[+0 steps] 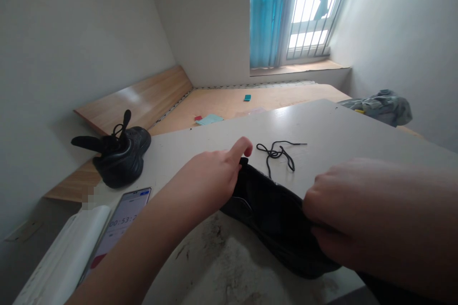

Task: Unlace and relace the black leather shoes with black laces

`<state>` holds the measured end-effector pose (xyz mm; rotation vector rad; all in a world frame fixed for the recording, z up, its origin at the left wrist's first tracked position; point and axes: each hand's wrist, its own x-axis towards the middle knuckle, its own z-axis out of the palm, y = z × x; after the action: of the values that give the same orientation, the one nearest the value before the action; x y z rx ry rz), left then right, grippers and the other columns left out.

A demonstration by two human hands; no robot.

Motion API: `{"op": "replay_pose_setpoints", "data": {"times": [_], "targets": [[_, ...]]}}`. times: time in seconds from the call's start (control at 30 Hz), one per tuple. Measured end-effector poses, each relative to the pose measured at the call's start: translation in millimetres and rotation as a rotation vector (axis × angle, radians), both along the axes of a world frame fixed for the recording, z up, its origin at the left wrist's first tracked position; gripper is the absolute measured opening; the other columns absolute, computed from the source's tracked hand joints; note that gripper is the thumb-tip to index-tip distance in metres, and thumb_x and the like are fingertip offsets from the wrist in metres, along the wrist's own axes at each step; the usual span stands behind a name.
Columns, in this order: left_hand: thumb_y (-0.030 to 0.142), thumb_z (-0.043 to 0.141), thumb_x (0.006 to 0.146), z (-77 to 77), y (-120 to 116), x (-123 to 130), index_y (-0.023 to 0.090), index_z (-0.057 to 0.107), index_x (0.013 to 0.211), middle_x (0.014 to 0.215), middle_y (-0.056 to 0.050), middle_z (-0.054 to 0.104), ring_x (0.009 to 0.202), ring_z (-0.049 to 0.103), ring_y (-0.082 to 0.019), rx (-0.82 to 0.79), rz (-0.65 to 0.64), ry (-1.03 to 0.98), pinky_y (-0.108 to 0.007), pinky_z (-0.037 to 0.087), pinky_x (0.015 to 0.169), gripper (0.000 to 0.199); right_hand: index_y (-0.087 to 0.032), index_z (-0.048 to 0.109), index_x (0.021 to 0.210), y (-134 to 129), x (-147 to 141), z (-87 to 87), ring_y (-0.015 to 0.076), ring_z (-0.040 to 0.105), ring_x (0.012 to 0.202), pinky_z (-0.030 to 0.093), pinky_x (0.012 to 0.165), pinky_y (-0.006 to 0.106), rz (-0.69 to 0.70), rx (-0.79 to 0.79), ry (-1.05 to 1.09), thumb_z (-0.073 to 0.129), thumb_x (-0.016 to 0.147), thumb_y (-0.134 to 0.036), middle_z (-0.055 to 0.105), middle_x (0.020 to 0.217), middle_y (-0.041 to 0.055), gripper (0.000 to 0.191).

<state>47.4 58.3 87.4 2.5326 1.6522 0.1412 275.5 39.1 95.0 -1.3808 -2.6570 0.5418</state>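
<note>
A black shoe (282, 228) lies between my hands over the white table, its dark opening facing up towards me. My left hand (223, 169) is closed on the shoe's far-left end, with the index finger bent above the edge. On the right, my right hand (347, 214) has its fingers curled around the other end of the shoe; the fingertips are hidden. Just beyond the shoe, a loose black shoelace (277, 154) lies in loops on the tabletop. A second black shoe (123, 162) stands at the left, with its tongue and lace sticking up.
Beside my left forearm lies a phone (121, 224) showing a timer, next to a white roll-like object (77, 243). The white table (375, 138) has dark smudges near me. Behind it is a wooden surface (286, 95) with small papers, and grey cloth (384, 105) at the right.
</note>
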Motion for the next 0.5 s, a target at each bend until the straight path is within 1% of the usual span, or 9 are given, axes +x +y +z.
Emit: {"op": "replay_pose_setpoints", "data": {"times": [0.07, 0.13, 0.2, 0.27, 0.33, 0.37, 0.43, 0.47, 0.5], "targets": [[0.005, 0.040, 0.083, -1.6, -1.0, 0.4, 0.027, 0.061, 0.105, 0.086, -0.001, 0.072, 0.072, 0.066, -0.022, -0.003, -0.042, 0.000, -0.030, 0.038, 0.059, 0.038, -0.022, 0.049, 0.045, 0.5, -17.3, 6.5, 0.0083, 0.028, 0.032, 0.020, 0.040, 0.029, 0.067, -0.029, -0.095, 0.068, 0.074, -0.029, 0.042, 0.039, -0.0020, 0.036], [0.000, 0.041, 0.073, -2.6, -1.9, 1.2, 0.026, 0.062, 0.089, 0.090, 0.000, 0.071, 0.071, 0.065, -0.020, 0.001, -0.083, 0.004, -0.030, 0.037, 0.059, 0.037, -0.021, 0.048, 0.044, 2.7, -30.8, 12.7, 0.0067, 0.024, 0.031, 0.017, 0.040, 0.028, 0.101, -0.040, -0.235, 0.064, 0.073, -0.018, 0.041, 0.039, -0.0029, 0.033], [0.000, 0.043, 0.071, -2.9, -2.9, 0.8, 0.024, 0.063, 0.079, 0.099, 0.000, 0.072, 0.068, 0.065, -0.018, 0.009, -0.113, 0.005, -0.030, 0.038, 0.058, 0.033, -0.020, 0.047, 0.045, 4.9, -40.1, 18.5, 0.0059, 0.024, 0.031, 0.016, 0.039, 0.027, 0.103, -0.083, -0.395, 0.061, 0.072, -0.014, 0.046, 0.041, -0.0025, 0.031], [0.004, 0.047, 0.077, -2.5, -3.6, -2.2, 0.024, 0.067, 0.078, 0.116, -0.001, 0.071, 0.073, 0.068, -0.019, 0.004, -0.128, 0.001, -0.031, 0.044, 0.062, 0.029, -0.020, 0.046, 0.046, 6.5, -45.6, 23.2, 0.0061, 0.025, 0.031, 0.018, 0.037, 0.026, 0.068, -0.126, -0.523, 0.060, 0.073, -0.016, 0.049, 0.044, -0.0013, 0.031], [0.017, 0.058, 0.083, -1.8, -3.4, -8.0, 0.029, 0.074, 0.095, 0.133, -0.002, 0.065, 0.091, 0.071, -0.024, -0.043, -0.131, -0.010, -0.034, 0.050, 0.076, 0.023, -0.020, 0.046, 0.046, 7.9, -47.9, 26.1, 0.0067, 0.025, 0.031, 0.019, 0.037, 0.026, 0.032, -0.126, -0.587, 0.060, 0.074, -0.019, 0.051, 0.046, -0.0002, 0.031], [0.028, 0.066, 0.082, -1.5, -2.8, -11.5, 0.032, 0.073, 0.110, 0.141, -0.003, 0.060, 0.103, 0.070, -0.027, -0.087, -0.126, -0.019, -0.037, 0.051, 0.086, 0.029, -0.021, 0.048, 0.047, 8.5, -48.1, 26.5, 0.0070, 0.026, 0.032, 0.019, 0.037, 0.027, 0.027, -0.109, -0.593, 0.060, 0.073, -0.019, 0.053, 0.047, 0.0003, 0.029], [0.046, 0.078, 0.073, -1.1, -1.1, -18.3, 0.037, 0.061, 0.133, 0.155, -0.004, 0.045, 0.125, 0.059, -0.033, -0.203, -0.106, -0.034, -0.040, 0.048, 0.100, 0.063, -0.021, 0.050, 0.047, 9.8, -47.0, 24.7, 0.0074, 0.025, 0.033, 0.018, 0.038, 0.027, 0.038, -0.081, -0.576, 0.061, 0.071, -0.018, 0.054, 0.048, 0.0008, 0.026], [0.051, 0.080, 0.069, -1.0, -0.2, -21.0, 0.038, 0.056, 0.139, 0.161, -0.003, 0.037, 0.132, 0.054, -0.034, -0.263, -0.089, -0.033, -0.041, 0.046, 0.104, 0.075, -0.021, 0.051, 0.047, 10.2, -45.9, 22.4, 0.0077, 0.026, 0.033, 0.019, 0.038, 0.027, 0.040, -0.073, -0.553, 0.062, 0.070, -0.018, 0.055, 0.048, 0.0009, 0.025], [0.052, 0.081, 0.066, -1.1, 0.6, -23.0, 0.040, 0.053, 0.142, 0.164, -0.003, 0.029, 0.136, 0.049, -0.035, -0.311, -0.073, -0.032, -0.041, 0.046, 0.106, 0.081, -0.021, 0.051, 0.045, 10.4, -44.7, 19.3, 0.0079, 0.026, 0.033, 0.019, 0.038, 0.027, 0.032, -0.047, -0.485, 0.063, 0.067, -0.017, 0.054, 0.047, 0.0008, 0.025]]}}
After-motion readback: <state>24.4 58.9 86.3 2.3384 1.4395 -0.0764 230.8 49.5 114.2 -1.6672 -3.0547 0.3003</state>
